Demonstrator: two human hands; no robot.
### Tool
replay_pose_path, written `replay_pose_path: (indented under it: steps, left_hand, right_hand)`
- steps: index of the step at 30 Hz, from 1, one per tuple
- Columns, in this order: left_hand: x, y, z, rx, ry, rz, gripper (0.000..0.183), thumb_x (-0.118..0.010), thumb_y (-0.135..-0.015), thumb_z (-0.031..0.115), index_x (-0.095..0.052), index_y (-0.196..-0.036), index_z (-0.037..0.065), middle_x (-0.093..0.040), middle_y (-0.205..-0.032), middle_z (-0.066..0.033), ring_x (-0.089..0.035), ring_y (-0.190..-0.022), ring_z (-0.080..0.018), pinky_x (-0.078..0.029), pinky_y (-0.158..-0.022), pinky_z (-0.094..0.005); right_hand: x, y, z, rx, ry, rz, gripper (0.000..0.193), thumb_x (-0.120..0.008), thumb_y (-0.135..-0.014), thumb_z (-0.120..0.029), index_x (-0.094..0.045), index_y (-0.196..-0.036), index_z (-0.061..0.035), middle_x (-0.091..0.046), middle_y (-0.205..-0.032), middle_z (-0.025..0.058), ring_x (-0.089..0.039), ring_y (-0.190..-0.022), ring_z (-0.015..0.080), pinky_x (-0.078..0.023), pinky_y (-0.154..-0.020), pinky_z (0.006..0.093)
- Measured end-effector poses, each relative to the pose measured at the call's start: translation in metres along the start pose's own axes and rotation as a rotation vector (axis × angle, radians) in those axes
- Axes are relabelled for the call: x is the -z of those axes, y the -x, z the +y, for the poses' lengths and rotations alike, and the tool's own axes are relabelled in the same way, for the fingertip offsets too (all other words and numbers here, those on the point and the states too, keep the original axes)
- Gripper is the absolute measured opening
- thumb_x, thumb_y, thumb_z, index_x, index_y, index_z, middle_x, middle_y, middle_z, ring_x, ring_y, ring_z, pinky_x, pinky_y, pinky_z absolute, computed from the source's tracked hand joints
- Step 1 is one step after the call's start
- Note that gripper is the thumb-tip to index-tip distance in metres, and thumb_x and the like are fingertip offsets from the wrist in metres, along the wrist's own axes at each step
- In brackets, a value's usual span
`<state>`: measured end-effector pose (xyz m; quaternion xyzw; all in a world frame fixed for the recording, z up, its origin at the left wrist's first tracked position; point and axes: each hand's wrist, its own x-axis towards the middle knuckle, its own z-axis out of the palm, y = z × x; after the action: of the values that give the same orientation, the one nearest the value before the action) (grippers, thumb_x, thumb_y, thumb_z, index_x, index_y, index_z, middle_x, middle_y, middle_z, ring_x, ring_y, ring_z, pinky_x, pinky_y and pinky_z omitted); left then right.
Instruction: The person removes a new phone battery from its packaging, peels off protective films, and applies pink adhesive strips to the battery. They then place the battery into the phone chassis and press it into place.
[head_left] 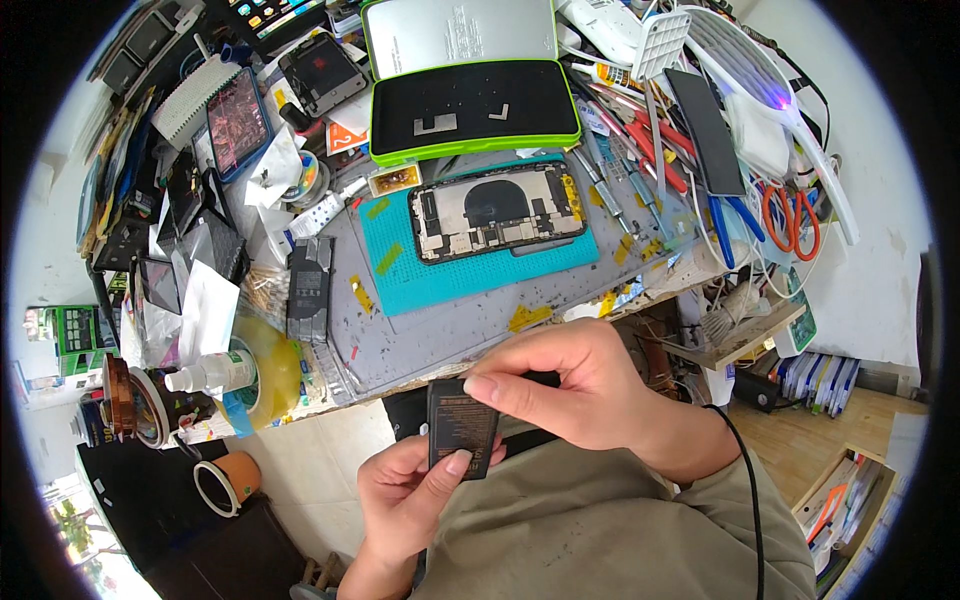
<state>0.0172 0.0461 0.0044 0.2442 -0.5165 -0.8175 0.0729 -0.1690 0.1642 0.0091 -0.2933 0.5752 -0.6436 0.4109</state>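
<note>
Our flat black battery (461, 425) hangs before the near edge of the tabletop (402, 347), our left hand (405, 492) clamped on its lower end, our right hand (580, 392) pinching its top corner. We should steady it from below, press lightly and avoid bending it.

Left hand (395, 495), one: we hold it below and left of its fellow, thumb (444, 480) angled up and across, fingers curled opposite, forearm (378, 575) bare beneath. Right hand (590, 390), one: we hold it higher, index finger (530, 348) arched, thumb (515, 398) stretched leftward, bare wrist (690, 445) trailing rightward and down.
</note>
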Motion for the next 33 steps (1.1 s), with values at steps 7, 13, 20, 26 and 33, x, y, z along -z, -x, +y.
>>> replay_pose_path:
  steps: [7, 13, 20, 26, 33]
  left_hand:
    - [-0.007, 0.002, -0.007, -0.057, -0.071, 0.09, 0.022, -0.064, -0.097, 0.001, -0.067, -0.117, -0.01, -0.074, -0.106, -0.015, -0.069, -0.099, -0.0178, -0.055, -0.091, -0.0317]
    - [0.001, -0.003, -0.025, -0.493, -0.69, 0.32, 0.074, -0.094, -0.07, 0.011, -0.057, -0.13, -0.008, -0.068, -0.116, -0.015, -0.067, -0.101, -0.0202, -0.055, -0.087, -0.033]
    - [0.006, -0.008, -0.019, -0.692, -1.031, 0.41, 0.071, -0.086, -0.077, 0.023, -0.056, -0.133, -0.01, -0.069, -0.102, -0.0187, -0.067, -0.09, -0.0287, -0.055, -0.078, -0.0352]
    - [0.007, 0.007, -0.029, -0.307, -0.142, 0.157, 0.068, -0.075, -0.088, 0.028, -0.05, -0.137, -0.011, -0.065, -0.118, -0.0233, -0.065, -0.104, -0.0303, -0.053, -0.09, -0.0398]
    - [0.014, 0.011, -0.034, -0.167, 0.383, -0.151, 0.051, -0.067, -0.094, 0.03, -0.056, -0.131, -0.004, -0.056, -0.129, -0.0261, -0.058, -0.119, -0.0392, -0.045, -0.104, -0.0522]
  right_hand:
    - [-0.002, 0.005, -0.003, -0.057, -0.032, 0.012, 0.018, -0.074, -0.092, -0.005, -0.074, -0.107, 0.0058, -0.077, -0.092, 0.0103, -0.069, -0.081, 0.0091, -0.055, -0.07, 0.0244]
    - [-0.016, 0.004, 0.0, 0.26, 0.211, 0.11, 0.016, -0.076, -0.089, -0.003, -0.075, -0.103, 0.0036, -0.076, -0.09, 0.0119, -0.072, -0.076, 0.0158, -0.054, -0.066, 0.0261]
    - [-0.031, 0.007, 0.004, 0.507, 0.247, 0.064, 0.027, -0.08, -0.084, -0.012, -0.073, -0.108, -0.0002, -0.074, -0.089, 0.0116, -0.071, -0.071, 0.0246, -0.054, -0.062, 0.0329]
    - [-0.027, 0.007, -0.01, 0.506, 0.317, -0.02, 0.031, -0.082, -0.082, -0.011, -0.072, -0.11, 0.0011, -0.073, -0.094, 0.0121, -0.071, -0.074, 0.0225, -0.054, -0.063, 0.0311]
    - [-0.034, -0.003, -0.019, 0.476, 0.315, 0.012, 0.027, -0.085, -0.079, -0.015, -0.071, -0.099, -0.0033, -0.065, -0.074, 0.0048, -0.061, -0.059, 0.0186, -0.046, -0.055, 0.0306]
